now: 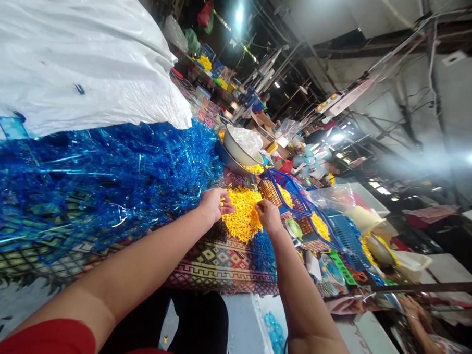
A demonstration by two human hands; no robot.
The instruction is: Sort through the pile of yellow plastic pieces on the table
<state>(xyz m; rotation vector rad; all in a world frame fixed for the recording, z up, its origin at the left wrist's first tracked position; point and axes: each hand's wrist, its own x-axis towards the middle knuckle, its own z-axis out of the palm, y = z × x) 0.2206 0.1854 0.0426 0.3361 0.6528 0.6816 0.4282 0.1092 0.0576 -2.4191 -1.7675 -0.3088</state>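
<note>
A heap of small yellow plastic pieces (242,216) lies on the patterned cloth between my two hands. At its left edge is my left hand (216,204), its fingers curled in, with bits of yellow showing between them. My right hand (269,216) is at the right edge of the heap, fingertips pressed together. Whatever those fingertips hold is hidden or too small to make out. Just beyond the right hand stands a blue basket (272,191) with more yellow pieces inside.
Blue clear plastic pieces (103,176) form a large pile at left, beside a white sack (80,60). Behind the heap sit stacked metal bowls (236,164). A green roll of tape (294,229) lies at right. Another person's hands (412,310) are at lower right.
</note>
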